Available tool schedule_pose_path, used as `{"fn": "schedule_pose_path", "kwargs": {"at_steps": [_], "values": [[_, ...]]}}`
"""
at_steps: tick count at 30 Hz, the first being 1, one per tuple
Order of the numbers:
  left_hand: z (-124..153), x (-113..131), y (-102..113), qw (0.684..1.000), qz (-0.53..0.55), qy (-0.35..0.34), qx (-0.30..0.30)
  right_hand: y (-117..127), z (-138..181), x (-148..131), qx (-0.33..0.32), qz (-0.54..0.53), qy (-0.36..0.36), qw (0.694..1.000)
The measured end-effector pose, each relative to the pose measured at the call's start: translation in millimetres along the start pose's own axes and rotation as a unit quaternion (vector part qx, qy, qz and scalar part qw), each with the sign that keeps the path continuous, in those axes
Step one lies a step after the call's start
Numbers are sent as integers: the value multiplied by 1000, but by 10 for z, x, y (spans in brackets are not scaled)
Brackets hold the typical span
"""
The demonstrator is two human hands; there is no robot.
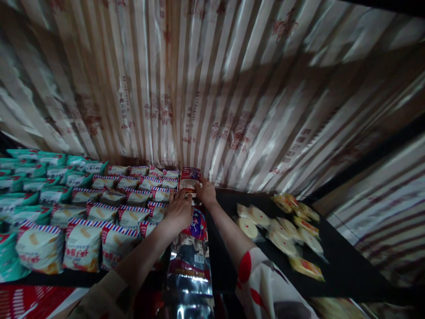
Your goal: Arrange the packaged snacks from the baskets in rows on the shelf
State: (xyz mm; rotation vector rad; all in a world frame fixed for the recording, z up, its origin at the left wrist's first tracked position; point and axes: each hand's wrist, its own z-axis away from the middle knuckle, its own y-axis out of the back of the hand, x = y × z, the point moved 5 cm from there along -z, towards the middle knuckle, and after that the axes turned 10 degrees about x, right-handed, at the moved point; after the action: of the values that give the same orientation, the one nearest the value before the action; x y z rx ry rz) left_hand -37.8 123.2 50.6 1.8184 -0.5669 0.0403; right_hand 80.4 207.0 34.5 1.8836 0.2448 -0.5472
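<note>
A dark shelf [335,261] ran across the lower part of the view, under a wall of striped, printed wrapping. All places below are told from the red packet [190,179] that stood upright at the back of that shelf, near its middle.

To the left of the red packet, rows of white snack bags with red-and-blue striped tops [99,212] filled the shelf, and further left again lay the green bags [36,177]. To its right and nearer the camera, well apart from it, pale round cakes in clear wrappers [282,226] lay scattered on the bare board. Directly in front of it, a line of shiny foil packets [191,261] ran back toward the person.

The right hand [206,191] touched the red packet's lower right edge, fingers closed on that corner. The left hand [179,210] sat just below and left of the packet, palm down, fingers curled together over the packets there; whether it gripped the red one could not be told.
</note>
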Motion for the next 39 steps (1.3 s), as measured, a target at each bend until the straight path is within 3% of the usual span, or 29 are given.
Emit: {"fn": "schedule_pose_path", "kwargs": {"at_steps": [25, 33, 39], "values": [[-219, -34, -17, 1000, -2, 9, -8, -29, -107, -66, -5, 76, -24, 997], [-145, -11, -8, 1000, 9, -13, 16, 158, 3, 31, 71, -12, -6, 997], [220, 171, 211, 989, 131, -35, 51, 416, 423, 277, 124, -135, -12, 983]]}}
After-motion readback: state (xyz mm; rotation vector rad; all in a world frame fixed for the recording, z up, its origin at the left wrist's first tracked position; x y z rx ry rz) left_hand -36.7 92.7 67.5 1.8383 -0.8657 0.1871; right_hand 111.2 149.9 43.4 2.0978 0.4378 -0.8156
